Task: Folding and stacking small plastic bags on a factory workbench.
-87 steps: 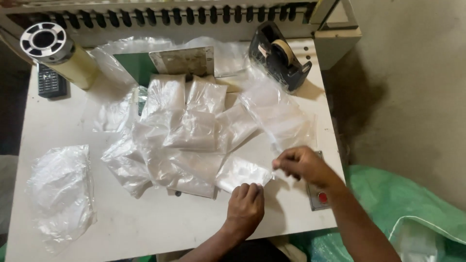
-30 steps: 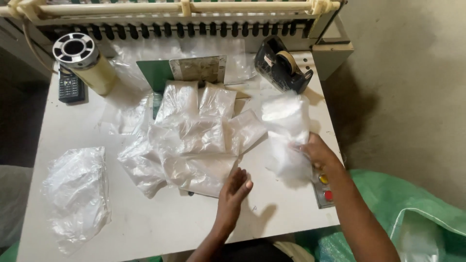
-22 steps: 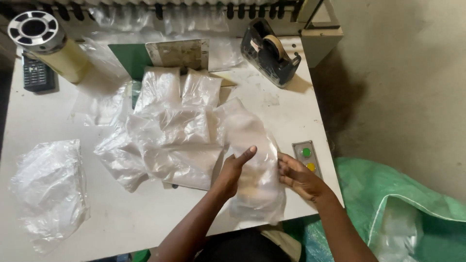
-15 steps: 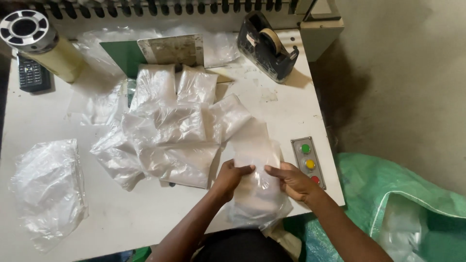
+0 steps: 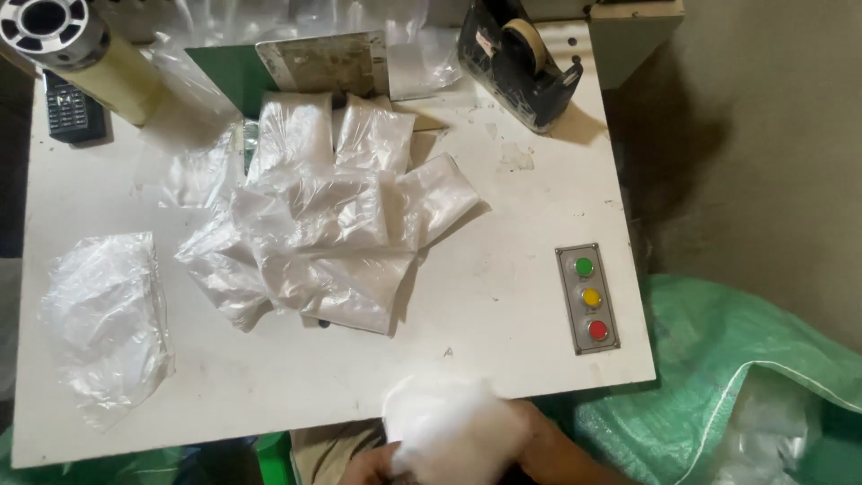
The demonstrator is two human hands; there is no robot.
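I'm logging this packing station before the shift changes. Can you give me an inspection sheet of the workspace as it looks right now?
Surface: white table, scuffed and stained, with a three-button panel near its right edge.
Job's things: blurred clear plastic bag held at the table's near edge; pile of clear plastic bags at centre.
Clutter: crumpled bag at left; tape dispenser far right; large tape roll and dark handset far left; metal plate at back.
Hands: left hand and right hand both grip the blurred bag; fingers mostly hidden.
Cables: nothing seen.
Surroundings: green woven sack at right; bare wall beyond.
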